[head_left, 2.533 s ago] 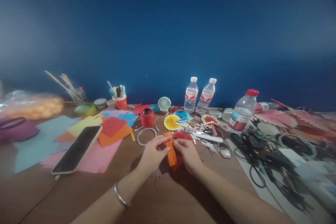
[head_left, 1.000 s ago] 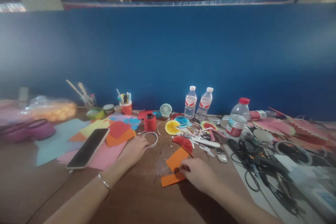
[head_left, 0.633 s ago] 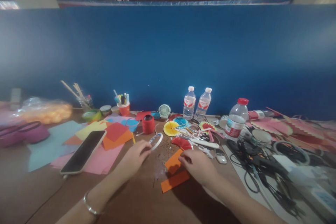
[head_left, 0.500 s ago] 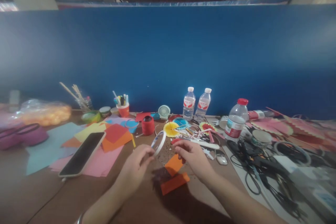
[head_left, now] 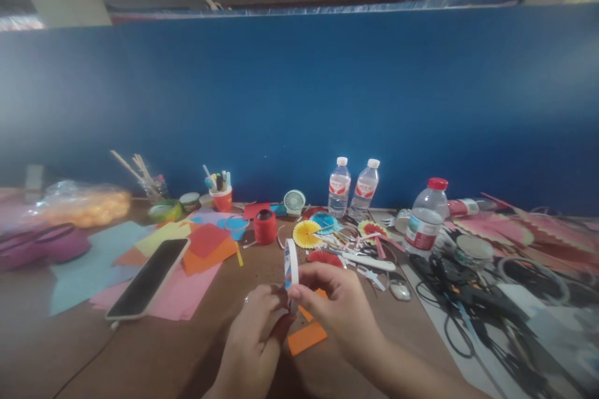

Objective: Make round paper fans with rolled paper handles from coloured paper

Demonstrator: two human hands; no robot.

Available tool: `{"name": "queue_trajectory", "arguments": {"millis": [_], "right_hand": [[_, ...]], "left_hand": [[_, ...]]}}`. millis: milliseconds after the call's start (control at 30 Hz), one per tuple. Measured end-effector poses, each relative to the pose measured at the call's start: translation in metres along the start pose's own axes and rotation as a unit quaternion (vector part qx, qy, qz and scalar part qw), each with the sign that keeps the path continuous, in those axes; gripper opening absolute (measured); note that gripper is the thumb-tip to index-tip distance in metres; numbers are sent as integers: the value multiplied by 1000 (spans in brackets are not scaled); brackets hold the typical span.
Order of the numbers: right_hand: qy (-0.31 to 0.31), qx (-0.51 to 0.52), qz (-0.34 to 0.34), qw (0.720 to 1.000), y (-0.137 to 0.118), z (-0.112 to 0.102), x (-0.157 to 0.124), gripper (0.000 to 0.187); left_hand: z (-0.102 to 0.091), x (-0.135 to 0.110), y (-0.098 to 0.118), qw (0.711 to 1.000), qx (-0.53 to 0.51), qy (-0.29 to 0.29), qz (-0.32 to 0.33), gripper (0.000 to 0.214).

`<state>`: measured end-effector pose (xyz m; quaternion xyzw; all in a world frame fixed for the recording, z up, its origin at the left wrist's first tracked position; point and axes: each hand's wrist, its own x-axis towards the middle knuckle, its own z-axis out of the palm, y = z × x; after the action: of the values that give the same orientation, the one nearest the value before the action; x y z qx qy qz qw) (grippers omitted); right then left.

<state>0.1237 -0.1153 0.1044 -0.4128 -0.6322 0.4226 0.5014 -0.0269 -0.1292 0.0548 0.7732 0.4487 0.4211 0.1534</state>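
A narrow white roll of tape (head_left: 292, 259) with a blue-and-white printed inner side stands upright between my hands over the brown table. My left hand (head_left: 256, 333) is closed at the roll's lower edge, its fingertips partly hidden. From the other side, my right hand (head_left: 334, 302) pinches the roll's near right rim between thumb and fingers. Under the hands lie two pieces of orange paper (head_left: 307, 339), one partly covered by my right hand.
A phone (head_left: 148, 277) rests on coloured paper sheets (head_left: 79, 277) at the left. Behind the hands are a red jar-like object (head_left: 265, 227), folded paper fans (head_left: 306, 234) and a white-handled tool (head_left: 369, 260). Bottles (head_left: 425, 218) and tangled black cables (head_left: 452, 299) occupy the right.
My right hand has moved left onto the tape roll, and its fingers have closed on it. My left hand has turned and lowered. The roll now stands more edge-on. The view has shifted slightly.
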Motion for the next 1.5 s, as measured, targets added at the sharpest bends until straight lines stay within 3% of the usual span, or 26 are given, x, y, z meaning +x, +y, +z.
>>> {"name": "queue_trajectory", "arguments": {"millis": [133, 267, 500, 633, 767, 867, 967, 1033, 1133, 1233, 1367, 1500], "right_hand": [[70, -73, -71, 992, 4, -3, 2, 17], [80, -138, -186, 970, 10, -6, 3, 15], [77, -178, -115, 974, 12, -8, 11, 6], [63, -222, -104, 968, 12, -15, 26, 6], [80, -243, -134, 957, 3, -24, 45, 11], [105, -174, -146, 968, -8, -29, 54, 12], [130, -12, -123, 984, -9, -36, 62, 10], [174, 109, -102, 973, -3, -44, 69, 13], [220, 203, -70, 952, 8, -55, 79, 19], [242, 177, -80, 951, 12, -60, 81, 30], [270, 27, -136, 953, 9, -59, 75, 39], [317, -93, -204, 922, 8, -61, 73, 45]], "left_hand": [[-2, 4, -1, 998, 38, 24, 41, 15], [-1, 9, 1, 992, 76, 44, 94, 17], [-3, 18, -5, 987, 121, -6, 106, 15], [-12, 36, 4, 995, 79, -44, 40, 11], [-26, 71, 18, 992, -13, -114, -61, 18], [-35, 103, 19, 976, -69, -180, -101, 25], [-40, 133, 9, 952, -122, -256, -116, 34], [-40, 147, -1, 923, -206, -290, -143, 43], [-36, 156, -16, 896, -299, -283, -165, 42], [-31, 157, -23, 913, -275, -259, -153, 28], [-32, 153, -17, 952, -137, -241, -127, 26], [-37, 149, -8, 977, -23, -199, -71, 25]]}}
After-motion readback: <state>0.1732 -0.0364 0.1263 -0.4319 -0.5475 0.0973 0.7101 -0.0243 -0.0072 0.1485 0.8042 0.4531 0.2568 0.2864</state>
